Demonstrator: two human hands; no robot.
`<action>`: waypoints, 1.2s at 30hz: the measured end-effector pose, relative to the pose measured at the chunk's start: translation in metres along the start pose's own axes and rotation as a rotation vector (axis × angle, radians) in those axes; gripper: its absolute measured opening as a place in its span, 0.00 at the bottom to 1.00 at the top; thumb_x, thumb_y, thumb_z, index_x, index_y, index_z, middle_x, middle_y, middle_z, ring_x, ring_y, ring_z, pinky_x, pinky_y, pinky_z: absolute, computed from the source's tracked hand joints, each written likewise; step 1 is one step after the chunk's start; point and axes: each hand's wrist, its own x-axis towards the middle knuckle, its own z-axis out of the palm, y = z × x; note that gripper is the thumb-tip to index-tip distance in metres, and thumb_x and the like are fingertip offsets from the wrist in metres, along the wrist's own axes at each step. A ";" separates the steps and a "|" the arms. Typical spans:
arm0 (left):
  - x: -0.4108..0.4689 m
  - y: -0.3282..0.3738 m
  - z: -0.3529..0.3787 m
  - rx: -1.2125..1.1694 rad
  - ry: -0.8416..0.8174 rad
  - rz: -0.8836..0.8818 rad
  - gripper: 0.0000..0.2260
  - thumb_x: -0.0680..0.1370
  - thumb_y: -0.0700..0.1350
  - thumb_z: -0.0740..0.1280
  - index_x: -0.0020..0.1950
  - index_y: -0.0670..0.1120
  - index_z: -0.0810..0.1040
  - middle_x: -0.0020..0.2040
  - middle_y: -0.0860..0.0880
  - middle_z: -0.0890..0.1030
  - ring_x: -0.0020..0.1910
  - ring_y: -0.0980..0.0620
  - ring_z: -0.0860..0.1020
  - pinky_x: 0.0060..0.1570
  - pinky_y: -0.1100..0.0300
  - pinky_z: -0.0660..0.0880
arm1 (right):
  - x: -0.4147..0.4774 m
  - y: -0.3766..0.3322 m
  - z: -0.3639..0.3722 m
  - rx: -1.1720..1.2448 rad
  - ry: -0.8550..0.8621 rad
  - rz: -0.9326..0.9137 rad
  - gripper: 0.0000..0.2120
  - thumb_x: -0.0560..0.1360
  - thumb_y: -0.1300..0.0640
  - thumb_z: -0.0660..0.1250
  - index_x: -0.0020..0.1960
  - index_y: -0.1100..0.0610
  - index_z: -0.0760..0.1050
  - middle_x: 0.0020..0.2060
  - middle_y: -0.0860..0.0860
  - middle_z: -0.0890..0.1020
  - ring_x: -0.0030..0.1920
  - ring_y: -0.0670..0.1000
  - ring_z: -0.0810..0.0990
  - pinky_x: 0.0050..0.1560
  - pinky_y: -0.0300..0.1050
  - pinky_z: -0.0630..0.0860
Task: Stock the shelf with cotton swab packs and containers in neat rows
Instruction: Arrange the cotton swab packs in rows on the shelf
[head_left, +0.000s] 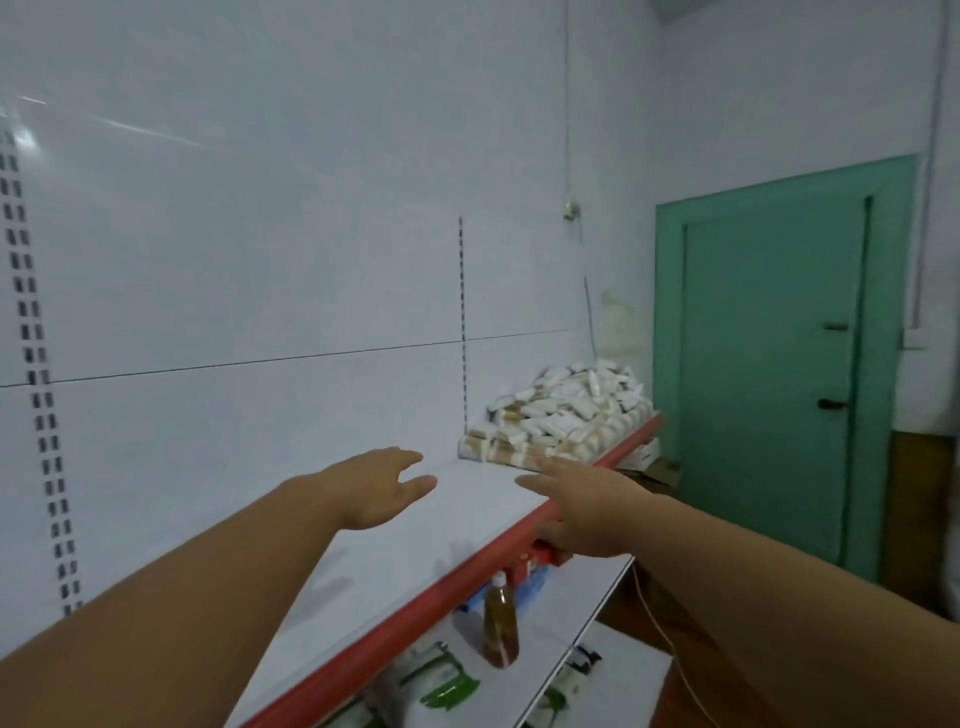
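As seen from the head camera, both arms are stretched forward over the top shelf (363, 551), a white board with a red front edge. The left hand (382, 491) is held above the bare white surface, its fingers (410, 460) straight and slightly spread, and nothing is gripped; whether the board is touched cannot be told. The right hand (587, 512) is held over the red edge, palm down, with straight fingers pointed toward the far end, and nothing is held by it either. The cotton swab packs (566, 415) are heaped in a loose pile at the far end of the same shelf, against the back panel and near a green door (769, 364). No neat row can be made out there, and containers cannot be told apart from packs in the blur. On the lower shelf (592, 592) a bottle of amber liquid (500, 629) is stood upright.

The step in hand is judged to be a reach toward the pile, so that packs can be gathered. For the next move, the hands would have to be carried farther along, a few packs taken from the near side of the heap, and these laid side by side on the bare board, squared to the red edge.
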 end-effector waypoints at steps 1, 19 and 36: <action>0.019 0.010 0.007 -0.003 -0.006 0.028 0.28 0.81 0.62 0.51 0.78 0.52 0.54 0.79 0.51 0.53 0.78 0.53 0.51 0.74 0.56 0.48 | 0.001 0.021 0.005 0.002 -0.001 0.001 0.31 0.78 0.41 0.58 0.77 0.44 0.50 0.78 0.49 0.50 0.77 0.53 0.51 0.73 0.54 0.55; 0.458 0.144 0.051 -0.041 -0.051 0.238 0.30 0.81 0.62 0.52 0.79 0.50 0.53 0.79 0.51 0.54 0.77 0.51 0.55 0.73 0.57 0.53 | 0.172 0.364 0.026 0.018 0.114 0.249 0.22 0.77 0.44 0.61 0.69 0.45 0.66 0.63 0.47 0.74 0.63 0.50 0.71 0.62 0.45 0.67; 0.675 0.193 0.046 0.066 -0.009 -0.112 0.21 0.79 0.59 0.61 0.70 0.53 0.70 0.67 0.51 0.74 0.55 0.56 0.73 0.56 0.63 0.68 | 0.402 0.601 0.065 0.700 0.180 0.062 0.08 0.77 0.50 0.66 0.51 0.52 0.81 0.48 0.47 0.84 0.46 0.45 0.82 0.51 0.43 0.78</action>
